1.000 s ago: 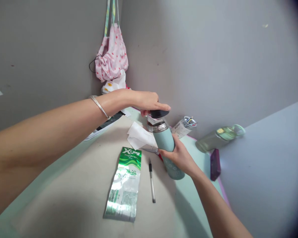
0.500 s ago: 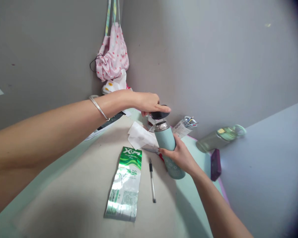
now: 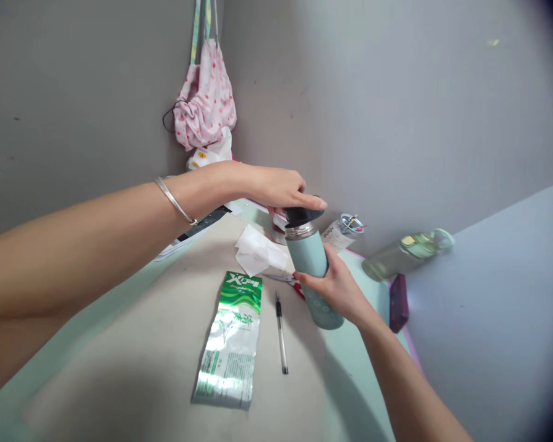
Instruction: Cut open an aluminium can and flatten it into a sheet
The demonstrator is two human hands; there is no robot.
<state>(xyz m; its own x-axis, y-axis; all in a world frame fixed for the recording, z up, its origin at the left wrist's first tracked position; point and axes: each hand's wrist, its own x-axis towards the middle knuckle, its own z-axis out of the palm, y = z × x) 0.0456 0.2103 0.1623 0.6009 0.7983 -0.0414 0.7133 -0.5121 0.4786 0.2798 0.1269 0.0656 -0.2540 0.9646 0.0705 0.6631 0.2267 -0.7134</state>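
My right hand [image 3: 336, 282] is wrapped round a pale teal thermos bottle [image 3: 308, 253], which stands slightly tilted in the view. A black lid [image 3: 301, 216] is in my left hand [image 3: 283, 190], fingers gripping it from above, the thumb along its top. The lid sits right over the steel neck of the thermos; whether it touches the rim I cannot tell. Below the hands lie a green and silver packet [image 3: 230, 341] and a black-capped pen [image 3: 281, 334]. Scissors [image 3: 283, 279] with red handles lie partly hidden behind the thermos.
Crumpled white tissue [image 3: 258, 252] lies left of the thermos. Behind it, a clear pen cup [image 3: 343, 232] stands near the wall. To the right are a green water bottle [image 3: 400, 256] and a dark purple box [image 3: 399, 304]. A pink dotted cloth bag [image 3: 206, 101] hangs in the corner.
The lid has come down from just above the thermos neck to right over it, and my left hand has shifted slightly right. My right hand keeps its hold.
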